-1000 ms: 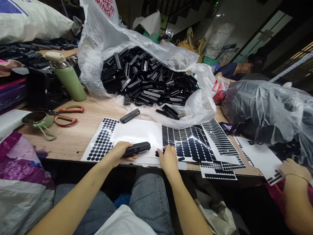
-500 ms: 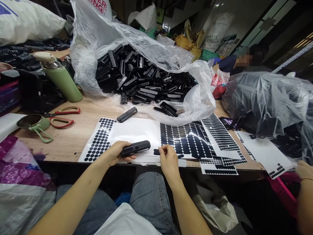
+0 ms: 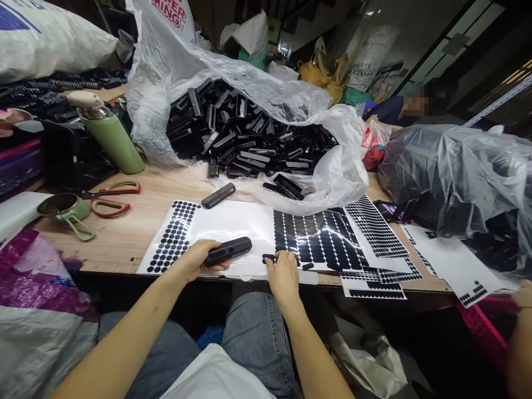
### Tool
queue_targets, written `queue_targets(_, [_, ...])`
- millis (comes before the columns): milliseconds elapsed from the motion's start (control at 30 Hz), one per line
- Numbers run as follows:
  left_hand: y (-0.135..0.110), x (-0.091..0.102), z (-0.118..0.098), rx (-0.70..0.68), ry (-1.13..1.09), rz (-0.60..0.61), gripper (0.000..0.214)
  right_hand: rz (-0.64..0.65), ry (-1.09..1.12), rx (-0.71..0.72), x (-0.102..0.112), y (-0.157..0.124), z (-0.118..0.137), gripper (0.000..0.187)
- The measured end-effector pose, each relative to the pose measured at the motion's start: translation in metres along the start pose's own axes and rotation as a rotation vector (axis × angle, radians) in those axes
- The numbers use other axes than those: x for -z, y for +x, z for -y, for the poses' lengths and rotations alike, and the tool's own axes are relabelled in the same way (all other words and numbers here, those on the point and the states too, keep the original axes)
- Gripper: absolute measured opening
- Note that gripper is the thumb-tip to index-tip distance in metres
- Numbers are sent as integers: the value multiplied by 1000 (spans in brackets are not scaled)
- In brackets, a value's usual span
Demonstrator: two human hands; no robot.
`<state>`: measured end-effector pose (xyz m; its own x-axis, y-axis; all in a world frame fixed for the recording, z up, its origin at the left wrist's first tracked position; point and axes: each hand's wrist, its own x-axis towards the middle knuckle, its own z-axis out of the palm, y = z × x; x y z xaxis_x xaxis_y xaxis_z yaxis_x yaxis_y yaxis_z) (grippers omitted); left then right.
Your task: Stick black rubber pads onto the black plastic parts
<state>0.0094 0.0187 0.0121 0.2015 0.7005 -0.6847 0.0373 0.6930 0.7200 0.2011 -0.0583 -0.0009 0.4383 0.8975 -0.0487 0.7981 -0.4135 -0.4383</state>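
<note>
My left hand (image 3: 196, 259) grips one end of a black plastic bar (image 3: 229, 250), holding it level over a white backing sheet (image 3: 233, 224) at the table's front edge. My right hand (image 3: 283, 274) rests fingers-down on the corner of a sheet of black round stickers (image 3: 320, 241), with its fingertips pinched at a single black sticker (image 3: 268, 257). A second loose black bar (image 3: 218, 195) lies on the table just beyond the sheets. More sticker dots (image 3: 174, 237) fill the left end of the white sheet.
A clear bag (image 3: 249, 94) spills many black bars across the table's back. A green bottle (image 3: 108, 133), red-handled scissors (image 3: 108, 198) and a green cup (image 3: 66, 208) stand left. A dark bag (image 3: 453, 177) and more sticker sheets (image 3: 453, 266) lie right. Another person's hand (image 3: 522, 296) shows at the right edge.
My right hand lifted slightly off the sticker sheet, then came back down onto its corner. The other person's hand has drawn back toward the right edge. My left hand keeps hold of the bar.
</note>
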Motion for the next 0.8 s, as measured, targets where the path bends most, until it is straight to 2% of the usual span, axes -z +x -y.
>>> queue_targets(100, [-1,1,0,7,1,6,19,49,47,26,0,-1,-1,11])
queue_targets(233, [-1,1,1,22,-19,-3,19,-29,26,2,-4,-3,-1,19])
queue_targets(333, [0,0,2,27,-27,-4,19,-5,26,3,-6,-1,-3,15])
queue_targets(433, [0,1,2,32,-30,-5,19,5,115,28,-4,0,-5,8])
queue_targets(533, [-2,2,0,42,-31,-1,20,-11,303,81,5,-5,-2,13])
queue_targets(600, [-5,1,-1,61,-35,14,20,50,484,107,15,-9,7,16])
queue_targets(700, [-12,-3,-3,69,-51,59,18,242,731,169,26,-14,30,17])
queue_targets(800, [-19,-9,-4,37,-69,117,16,357,810,223,30,-17,52,15])
